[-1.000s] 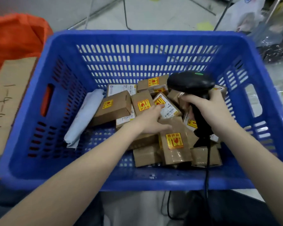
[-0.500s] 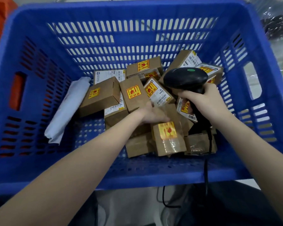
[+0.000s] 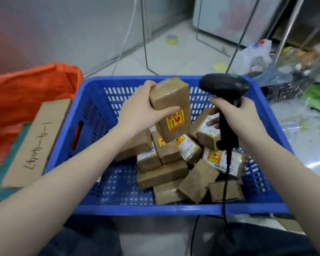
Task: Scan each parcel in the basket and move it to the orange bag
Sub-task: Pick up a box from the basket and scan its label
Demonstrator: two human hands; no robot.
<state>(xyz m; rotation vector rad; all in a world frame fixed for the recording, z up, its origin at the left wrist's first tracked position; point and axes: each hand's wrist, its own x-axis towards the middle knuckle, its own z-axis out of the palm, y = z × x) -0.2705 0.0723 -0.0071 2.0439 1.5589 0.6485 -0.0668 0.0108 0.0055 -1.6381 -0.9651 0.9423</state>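
lap: dark trousers [image 3: 257,242] fill the bottom edge of the frame, a black cable [image 3: 193,235] hanging in front of them.
forearms: two bare forearms rise from the lower corners toward the middle of the frame.
blue slotted plastic basket [image 3: 174,207]: spans the centre, near rim low in the frame, far rim above the middle.
brown cardboard parcels in the basket [image 3: 163,174]: a loose heap on the basket floor, centre to lower right; several carry yellow-and-red stickers or white barcode labels. the bare blue floor shows at lower left of the heap.
left hand [image 3: 142,113]: at centre, above the heap; thumb across the near face and fingers curled over the top left edge of the lifted parcel.
lifted brown cardboard parcel with a yellow-and-red sticker [image 3: 172,109]: clear of the heap, roughly upright and leaning a little, sticker on its lower near face, just left of the scanner.
right hand [image 3: 238,115]: right of centre, fingers wrapped round the scanner's grip.
black handheld barcode scanner [image 3: 224,85]: head level with the far rim, handle pointing down, its cord dropping over the near rim.
flat brown cardboard sheet with handwriting [image 3: 37,141]: left of the basket, mid-left of the frame.
orange bag [image 3: 22,93]: upper left of the basket, behind the cardboard sheet.
floor beyond: pale tiles, a yellow tape roll [image 3: 172,39] at top centre, plastic bags [image 3: 255,56] and clutter at upper right.
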